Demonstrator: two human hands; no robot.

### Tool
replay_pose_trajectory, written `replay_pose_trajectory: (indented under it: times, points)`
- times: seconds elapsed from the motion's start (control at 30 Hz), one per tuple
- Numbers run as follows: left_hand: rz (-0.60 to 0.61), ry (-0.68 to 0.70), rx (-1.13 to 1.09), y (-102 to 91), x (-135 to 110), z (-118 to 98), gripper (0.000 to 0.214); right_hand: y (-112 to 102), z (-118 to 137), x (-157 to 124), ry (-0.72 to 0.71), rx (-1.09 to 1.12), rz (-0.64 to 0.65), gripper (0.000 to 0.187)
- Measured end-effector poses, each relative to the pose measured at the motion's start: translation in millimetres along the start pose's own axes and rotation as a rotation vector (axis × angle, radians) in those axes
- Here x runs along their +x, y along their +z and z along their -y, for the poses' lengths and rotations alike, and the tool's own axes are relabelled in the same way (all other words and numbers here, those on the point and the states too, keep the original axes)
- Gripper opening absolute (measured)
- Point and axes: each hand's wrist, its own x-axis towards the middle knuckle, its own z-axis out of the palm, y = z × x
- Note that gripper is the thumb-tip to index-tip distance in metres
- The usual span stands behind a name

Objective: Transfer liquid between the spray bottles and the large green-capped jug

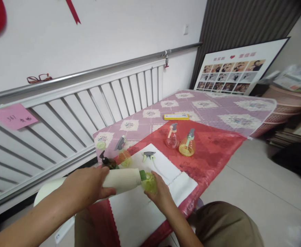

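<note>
My left hand [88,183] wraps round a large pale bottle [123,179] with a green neck, tilted on its side. Its mouth meets the top of a small yellow-green spray bottle [149,183], which my right hand [160,192] grips without its sprayer head. Whether liquid flows between them I cannot tell. Behind them a grey and green spray trigger head [149,156] with its tube lies on a white cloth [163,168]. An orange-yellow spray bottle [124,157] and a dark pump bottle [108,162] stand just beyond my left hand.
A clear pink spray bottle [172,139] and one holding yellow liquid [187,147] stand on the red cloth [207,144]. A yellow case [176,117] lies behind them on the patterned tablecloth [204,104]. A white radiator [124,91] runs along the wall; baskets [281,103] stand at right.
</note>
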Motion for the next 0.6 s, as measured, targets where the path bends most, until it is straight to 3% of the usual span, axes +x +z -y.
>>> replay_pose_trajectory:
  times: [0.4, 0.6]
  points:
    - [0.023, -0.014, -0.005, -0.9, -1.2, -0.4, 0.042, -0.1, 0.5, 0.1, -0.007, -0.003, -0.013, 0.082]
    - [0.017, -0.026, -0.089, 8.1, -2.6, 4.6, 0.044, 1.4, -2.3, -0.5, -0.027, -0.006, -0.009, 0.083]
